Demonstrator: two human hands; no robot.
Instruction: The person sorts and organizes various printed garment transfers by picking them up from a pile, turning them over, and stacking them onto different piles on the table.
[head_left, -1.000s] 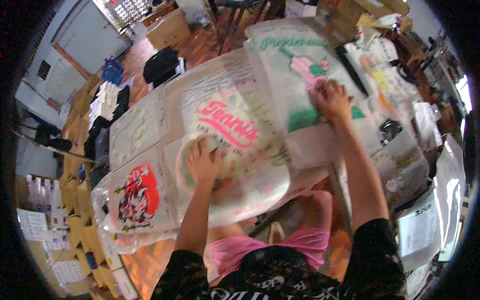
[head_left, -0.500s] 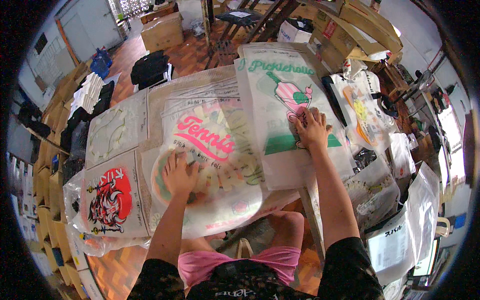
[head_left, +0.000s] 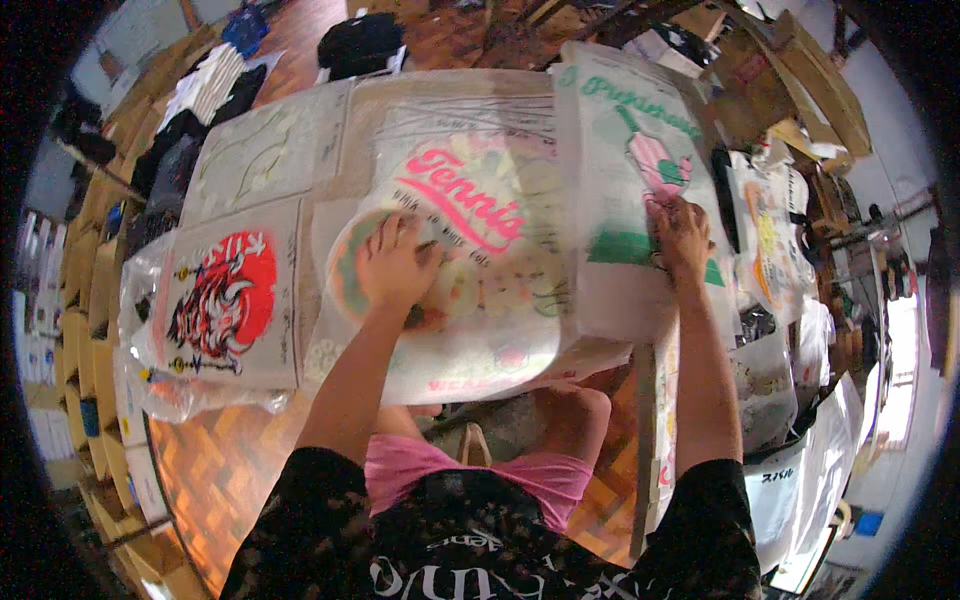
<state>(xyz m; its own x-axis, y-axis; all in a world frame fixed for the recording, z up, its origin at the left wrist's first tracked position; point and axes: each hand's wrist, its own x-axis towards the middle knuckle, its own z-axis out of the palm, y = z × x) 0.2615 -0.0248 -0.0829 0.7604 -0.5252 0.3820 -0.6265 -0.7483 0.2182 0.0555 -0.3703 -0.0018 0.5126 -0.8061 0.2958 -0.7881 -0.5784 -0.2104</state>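
Left hand (head_left: 395, 265) is pressing, spread flat, on the round pink-lettered printed plastic sheet (head_left: 470, 270); right hand (head_left: 680, 232) (seemingly pinching) is tugging the neighbouring green-and-pink printed sheet (head_left: 640, 180), not yet lifted.

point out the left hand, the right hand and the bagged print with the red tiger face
left hand (head_left: 395, 265), head view, on the back of the hand
right hand (head_left: 683, 235), head view, on the back of the hand
bagged print with the red tiger face (head_left: 225, 295), head view, on the red round part of the picture

Round-print bag (head_left: 470, 290) between tiger-print bag (head_left: 225, 295) left, racket-print bag (head_left: 640, 190) right.
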